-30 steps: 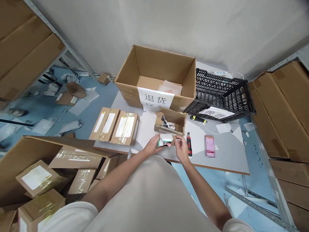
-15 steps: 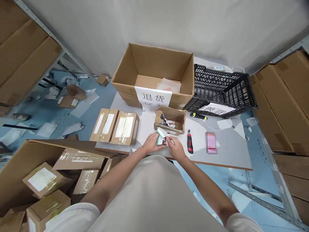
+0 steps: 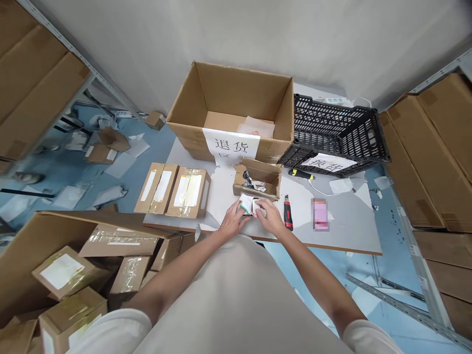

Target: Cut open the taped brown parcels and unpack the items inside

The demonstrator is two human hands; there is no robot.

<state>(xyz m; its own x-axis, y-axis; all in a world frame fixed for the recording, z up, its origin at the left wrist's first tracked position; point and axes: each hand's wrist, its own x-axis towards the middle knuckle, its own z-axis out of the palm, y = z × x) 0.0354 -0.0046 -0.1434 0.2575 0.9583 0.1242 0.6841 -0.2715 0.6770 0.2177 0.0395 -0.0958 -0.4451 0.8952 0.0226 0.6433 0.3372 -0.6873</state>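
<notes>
Near the table's front edge, my left hand (image 3: 231, 220) is closed around the left side of a small white-and-green box (image 3: 246, 202), thumb toward me. My right hand (image 3: 269, 216) bends its fingers over the box's right end, where a dark opening shows; whether it grips the box or something in it is partly hidden. Just behind stands an open cardboard carton (image 3: 272, 189) with crumpled paper and a dark item inside. A red-and-black box cutter (image 3: 288, 214) lies to the right of my right hand.
A large open cardboard box (image 3: 188, 140) and a black plastic crate (image 3: 341, 142) stand behind. Taped cartons (image 3: 189, 192) sit at left. A yellow-black tool (image 3: 301, 174) and a blurred pink rectangle (image 3: 320, 215) lie right. A big box (image 3: 47, 223) of parcels stands at lower left.
My hands have moved slightly forward with the small box, toward the open carton. The box has turned so its white flap and open end face up more. The view has shifted a little.
</notes>
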